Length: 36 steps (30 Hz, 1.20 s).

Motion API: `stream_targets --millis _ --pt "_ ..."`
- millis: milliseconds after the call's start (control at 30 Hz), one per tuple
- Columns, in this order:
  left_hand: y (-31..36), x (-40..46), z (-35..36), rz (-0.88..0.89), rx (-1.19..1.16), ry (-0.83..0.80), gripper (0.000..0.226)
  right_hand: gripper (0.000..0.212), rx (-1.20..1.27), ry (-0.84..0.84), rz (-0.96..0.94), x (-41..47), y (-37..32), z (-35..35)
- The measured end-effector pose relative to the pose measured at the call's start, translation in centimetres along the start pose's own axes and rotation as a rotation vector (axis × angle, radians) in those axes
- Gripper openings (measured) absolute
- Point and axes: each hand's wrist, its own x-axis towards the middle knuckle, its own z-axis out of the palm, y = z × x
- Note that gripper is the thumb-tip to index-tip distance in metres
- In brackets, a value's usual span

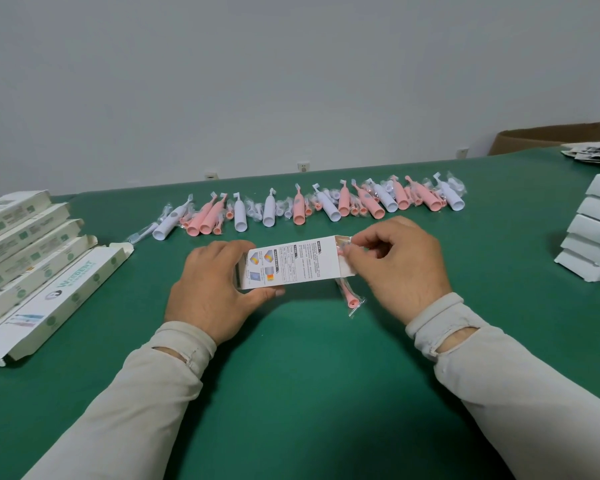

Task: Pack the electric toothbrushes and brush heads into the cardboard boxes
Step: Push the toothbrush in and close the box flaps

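A white printed cardboard box (291, 263) lies on its side at the centre of the green table (291, 358). My left hand (212, 292) grips the box's left end. My right hand (399, 265) pinches a clear-wrapped brush head at the box's open right end, partly inside the opening. A second pink brush head in a clear wrapper (351, 299) lies on the table under the box's right end. Behind the box runs a row of pink and white toothbrush handles and wrapped brush heads (309, 206).
Several long white boxes (32, 258) lie side by side at the left edge. A stack of white boxes (596, 233) stands at the right. A brown carton (548, 136) and a pile of leaflets (596, 152) sit at the far right. A pale wall rises behind the table.
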Motion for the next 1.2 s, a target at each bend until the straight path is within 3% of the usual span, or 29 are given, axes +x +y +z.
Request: stream_targets --millis 267,467,500,633,700,867,967,1100,1133,1200 --pt "0.2 0.0 -0.1 -0.005 0.008 -0.01 0.07 0.021 0.079 -0.083 -0.009 -0.3 0.2 0.2" --pt "0.2 -0.1 0.0 0.011 -0.027 -0.037 0.071 0.009 0.229 -0.574 0.033 -0.1 -0.2 -0.5" --pt "0.1 -0.1 0.0 0.007 -0.025 -0.037 0.071 0.009 0.261 -0.538 0.039 0.2 0.0 -0.7" --pt "-0.4 0.2 -0.1 -0.065 -0.015 0.019 0.066 0.007 0.325 -0.043 0.094 1.7 1.5 -1.6" --pt "-0.7 0.3 -0.2 -0.105 0.017 0.038 0.068 0.011 0.172 -0.017 0.138 1.9 2.6 -1.4" --pt "-0.8 0.3 -0.2 -0.133 0.038 0.049 0.068 0.019 -0.142 -0.403 0.179 0.6 2.9 1.1" --pt "-0.7 0.3 -0.3 -0.139 0.046 0.027 0.069 0.025 -0.25 -0.537 0.173 0.6 2.2 0.8" --pt "-0.5 0.3 -0.3 -0.148 0.044 0.026 0.069 0.06 -0.456 -0.709 0.132 0.7 1.1 -0.1" --pt "-0.5 0.3 -0.3 -0.146 0.043 0.023 0.068 0.062 -0.508 -0.747 0.121 0.6 0.8 -0.2" --pt "-0.5 0.2 -0.2 -0.141 0.039 0.019 0.068 0.043 -0.539 -0.775 0.107 0.6 0.5 -0.3"
